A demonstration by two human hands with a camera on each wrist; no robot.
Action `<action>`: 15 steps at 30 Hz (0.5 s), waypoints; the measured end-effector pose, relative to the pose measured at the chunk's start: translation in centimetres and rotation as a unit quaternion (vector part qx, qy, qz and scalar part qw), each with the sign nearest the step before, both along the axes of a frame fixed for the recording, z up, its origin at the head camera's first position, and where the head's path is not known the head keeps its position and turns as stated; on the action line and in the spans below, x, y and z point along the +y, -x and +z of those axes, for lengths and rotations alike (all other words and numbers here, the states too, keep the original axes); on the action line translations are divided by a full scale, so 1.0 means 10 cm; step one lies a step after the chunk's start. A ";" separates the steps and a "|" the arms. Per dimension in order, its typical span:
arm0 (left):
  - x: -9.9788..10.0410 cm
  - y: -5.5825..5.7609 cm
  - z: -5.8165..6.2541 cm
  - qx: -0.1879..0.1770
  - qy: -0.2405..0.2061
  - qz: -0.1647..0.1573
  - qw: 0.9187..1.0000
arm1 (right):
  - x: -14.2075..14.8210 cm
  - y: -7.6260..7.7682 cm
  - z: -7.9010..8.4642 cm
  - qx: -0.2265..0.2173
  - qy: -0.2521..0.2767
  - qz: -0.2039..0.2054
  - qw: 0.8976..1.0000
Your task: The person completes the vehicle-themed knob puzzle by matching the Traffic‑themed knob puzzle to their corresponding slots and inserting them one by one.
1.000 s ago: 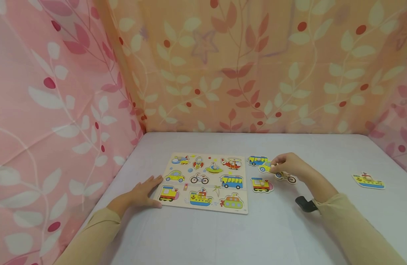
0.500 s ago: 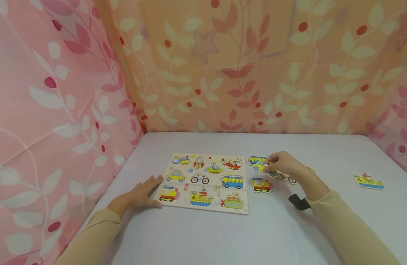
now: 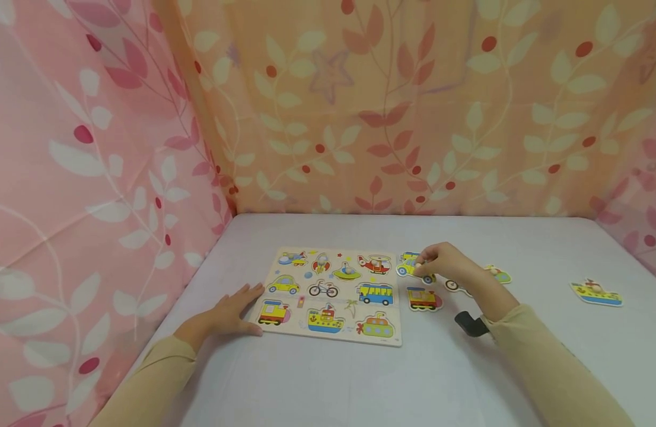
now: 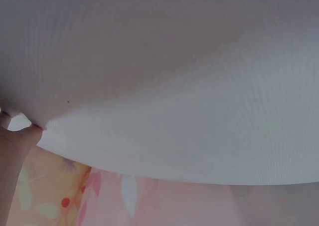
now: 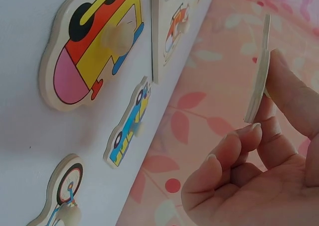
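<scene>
My right hand [image 3: 446, 264] pinches a yellow-and-blue car puzzle piece [image 3: 407, 268] between thumb and finger, just right of the wooden puzzle board [image 3: 346, 290]. In the right wrist view the car piece [image 5: 261, 76] shows edge-on, raised off the white table. A bus piece [image 3: 410, 255] is partly covered by the car in the head view. Close by lie a train piece [image 3: 423, 299] and a bicycle piece [image 3: 452, 286], the latter partly hidden by my hand. With fingers spread, my left hand [image 3: 229, 311] rests at the board's left edge.
A boat piece [image 3: 596, 293] lies far right on the table. Behind my right wrist is a partly hidden green-and-red piece [image 3: 500, 274]. A small black device [image 3: 471, 324] sits under that wrist. Leaf-patterned cloth [image 3: 413, 107] hangs behind the table.
My right hand has moved left toward the board, carrying the car piece across in front of the bus piece. The green-and-red piece has come into view. My left hand stays still.
</scene>
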State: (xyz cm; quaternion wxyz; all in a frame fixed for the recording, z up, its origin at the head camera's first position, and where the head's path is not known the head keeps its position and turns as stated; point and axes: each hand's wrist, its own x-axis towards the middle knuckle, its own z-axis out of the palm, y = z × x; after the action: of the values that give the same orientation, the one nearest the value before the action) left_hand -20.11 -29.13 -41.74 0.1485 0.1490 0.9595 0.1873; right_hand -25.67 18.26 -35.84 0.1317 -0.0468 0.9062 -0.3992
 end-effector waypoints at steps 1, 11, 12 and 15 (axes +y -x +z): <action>0.00 0.00 0.00 -0.001 -0.001 0.001 1.000 | -0.01 0.00 0.00 0.000 0.000 0.001 1.000; 0.01 0.00 0.00 -0.005 0.012 0.008 1.000 | -0.11 0.02 -0.01 0.004 -0.001 0.007 1.000; 0.01 0.00 0.01 -0.006 0.010 0.008 1.000 | -0.12 0.03 -0.02 0.004 -0.001 0.007 1.000; 0.02 0.00 0.01 -0.010 0.008 0.010 1.000 | -0.17 0.03 -0.03 0.002 0.009 0.008 1.000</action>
State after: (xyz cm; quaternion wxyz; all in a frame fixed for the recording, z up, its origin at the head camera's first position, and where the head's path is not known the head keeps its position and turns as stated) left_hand -20.08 -28.95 -41.59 0.1573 0.1368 0.9608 0.1828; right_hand -26.00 16.56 -36.14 0.1328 -0.0563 0.9024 -0.4060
